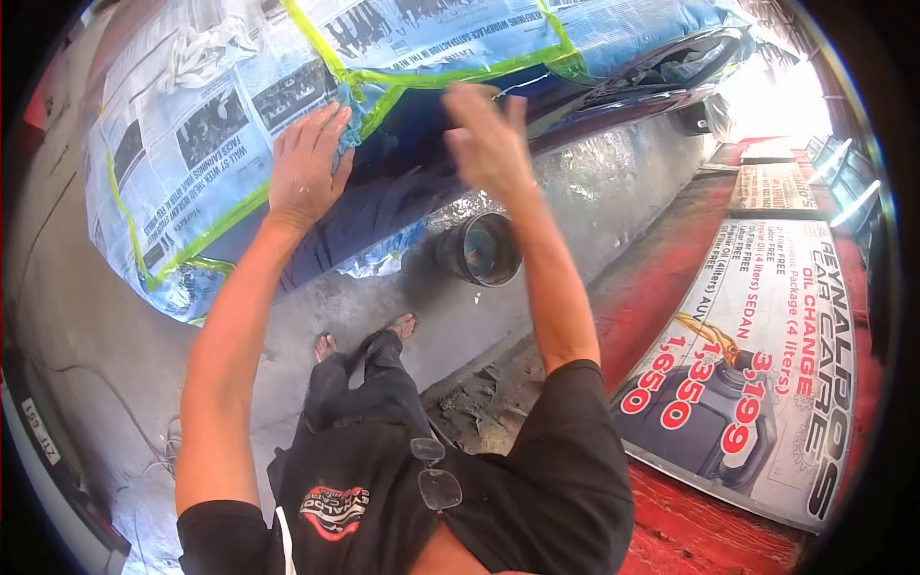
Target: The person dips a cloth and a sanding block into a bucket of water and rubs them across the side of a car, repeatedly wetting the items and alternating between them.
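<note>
A dark blue car panel (407, 144) lies before me, bordered by newspaper masking (206, 144) and yellow-green tape (460, 74). My left hand (309, 168) rests at the masked edge, its fingers over a crumpled light-blue cloth (351, 126), with the thumb against the cloth's side. My right hand (487, 144) is blurred by motion over the bare panel, with fingers apart and nothing visible in it. Part of the cloth is hidden under the left fingers.
A dark bucket (479, 251) of liquid stands on the wet concrete floor (613, 182) beside the car. To the right, an oil-change sign (738, 383) leans over red boards. A thin cable (105, 393) runs along the floor at left, near another vehicle (43, 446).
</note>
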Demonstrator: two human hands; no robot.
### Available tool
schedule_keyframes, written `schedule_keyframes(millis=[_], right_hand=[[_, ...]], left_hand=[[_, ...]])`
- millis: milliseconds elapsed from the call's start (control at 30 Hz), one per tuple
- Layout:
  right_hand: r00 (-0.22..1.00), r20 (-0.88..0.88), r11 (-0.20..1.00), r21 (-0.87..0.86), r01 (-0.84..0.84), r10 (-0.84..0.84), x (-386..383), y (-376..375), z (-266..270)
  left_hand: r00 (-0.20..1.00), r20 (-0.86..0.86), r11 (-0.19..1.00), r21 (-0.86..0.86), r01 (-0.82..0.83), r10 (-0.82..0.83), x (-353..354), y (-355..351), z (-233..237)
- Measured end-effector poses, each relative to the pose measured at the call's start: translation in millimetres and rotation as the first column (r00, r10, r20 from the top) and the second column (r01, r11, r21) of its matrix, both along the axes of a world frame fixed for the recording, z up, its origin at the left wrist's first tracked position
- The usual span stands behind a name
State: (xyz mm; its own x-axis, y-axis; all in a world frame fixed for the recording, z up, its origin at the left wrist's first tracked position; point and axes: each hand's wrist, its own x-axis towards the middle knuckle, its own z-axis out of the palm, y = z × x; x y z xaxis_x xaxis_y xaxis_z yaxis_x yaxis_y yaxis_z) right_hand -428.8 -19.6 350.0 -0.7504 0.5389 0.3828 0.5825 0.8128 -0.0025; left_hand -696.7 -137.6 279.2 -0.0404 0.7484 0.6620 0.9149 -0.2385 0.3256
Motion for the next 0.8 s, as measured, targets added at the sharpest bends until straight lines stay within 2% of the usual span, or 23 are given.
schedule_keyframes(millis=[67,133,167,200,267,333,400,433,467,533,567,600,667,767,800], right_hand=[[0.959,-0.115,0.965,-0.057,0.256,-0.261,38.9,21.3,-6.5],[0.916,-0.222,0.928,0.094,0.361,-0.334,17.5,16.9,-40.6],[0.866,-0.378,0.928,0.042,0.371,-0.328,-5.2,8.2,-60.3],[0.855,-0.377,0.916,0.041,0.399,-0.356,-28.8,-11.2,-70.7],[0.938,-0.234,0.965,-0.109,0.238,-0.257,-73.7,-73.2,-69.8],[0.965,-0.250,0.994,0.051,0.094,-0.079,-62.1,-77.7,-82.4],[0.873,-0.291,0.884,0.146,0.444,-0.390,-32.3,-25.0,-63.4],[0.847,-0.326,0.854,0.176,0.490,-0.420,-17.5,0.9,-61.8],[0.835,-0.350,0.856,0.145,0.495,-0.424,-25.3,6.2,-60.7],[0.807,-0.380,0.861,0.052,0.506,-0.452,-59.8,-28.5,-66.0],[0.875,-0.257,0.909,-0.038,0.415,-0.410,-75.5,-58.3,-61.7],[0.928,-0.277,0.969,-0.068,0.238,-0.247,-81.2,-78.8,-84.4],[0.972,-0.143,0.980,0.050,0.193,-0.184,-58.8,-67.8,-73.6],[0.851,-0.230,0.826,0.221,0.519,-0.473,-26.8,0.2,-40.9],[0.846,-0.249,0.837,0.177,0.518,-0.471,-33.9,-4.3,-47.8]], left_hand=[[1.000,0.006,1.000,-0.001,0.008,-0.008,0.3,-0.4,0.1],[1.000,0.000,1.000,-0.019,-0.005,0.005,0.9,-3.0,0.0],[1.000,-0.006,1.000,-0.020,-0.002,0.002,1.6,-0.8,1.6],[1.000,-0.005,1.000,-0.020,0.001,-0.001,1.9,1.9,1.8],[1.000,-0.015,1.000,-0.029,-0.003,0.003,0.3,0.7,-1.0],[1.000,-0.024,1.000,-0.028,0.009,-0.010,1.0,-0.2,0.3],[0.999,-0.035,1.000,-0.025,0.001,-0.002,0.7,0.6,1.1],[0.999,-0.035,1.000,-0.021,0.003,-0.004,0.0,-0.8,-0.7],[0.999,-0.036,1.000,-0.015,0.009,-0.010,-0.6,-0.7,-1.5],[0.999,-0.043,1.000,-0.007,0.010,-0.011,1.7,0.0,-0.3],[0.998,-0.056,1.000,-0.009,0.005,-0.006,1.5,1.0,-0.7],[0.998,-0.069,1.000,-0.011,-0.001,0.000,0.4,2.0,-1.1],[0.997,-0.079,1.000,-0.007,0.006,-0.007,-0.6,1.1,-4.0],[0.997,-0.072,1.000,0.000,0.005,-0.005,0.2,2.7,-4.5],[0.998,-0.066,1.000,0.003,0.002,-0.002,-0.2,2.2,-3.4]])
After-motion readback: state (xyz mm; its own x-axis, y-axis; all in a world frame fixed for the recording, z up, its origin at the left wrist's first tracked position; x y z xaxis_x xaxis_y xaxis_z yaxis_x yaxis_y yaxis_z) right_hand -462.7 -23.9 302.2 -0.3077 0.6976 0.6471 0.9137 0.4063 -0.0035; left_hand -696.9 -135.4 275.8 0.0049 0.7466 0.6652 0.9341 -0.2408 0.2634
